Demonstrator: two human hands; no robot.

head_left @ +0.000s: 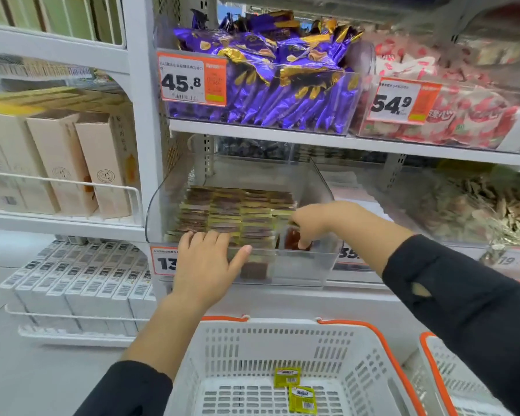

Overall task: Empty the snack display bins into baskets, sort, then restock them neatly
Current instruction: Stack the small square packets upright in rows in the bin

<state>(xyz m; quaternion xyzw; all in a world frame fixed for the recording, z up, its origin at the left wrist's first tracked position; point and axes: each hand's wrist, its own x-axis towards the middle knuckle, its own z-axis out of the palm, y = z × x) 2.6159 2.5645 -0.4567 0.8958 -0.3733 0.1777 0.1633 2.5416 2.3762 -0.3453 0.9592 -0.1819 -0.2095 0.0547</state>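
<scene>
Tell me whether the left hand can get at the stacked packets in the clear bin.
Probably yes. The left hand rests open on the clear bin's front lip, the packets lie just behind its fingertips, and the bin's top is open.

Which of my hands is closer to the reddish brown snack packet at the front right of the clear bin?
Right. Your right hand reaches into the clear plastic bin, fingers on the reddish brown snack packet. Your left hand rests on the bin's front edge, off to the packet's left.

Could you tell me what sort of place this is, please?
Most likely a shop's snack aisle: orange price tags front clear display bins of wrapped snacks on white shelving, and a plastic shopping basket stands below.
</scene>
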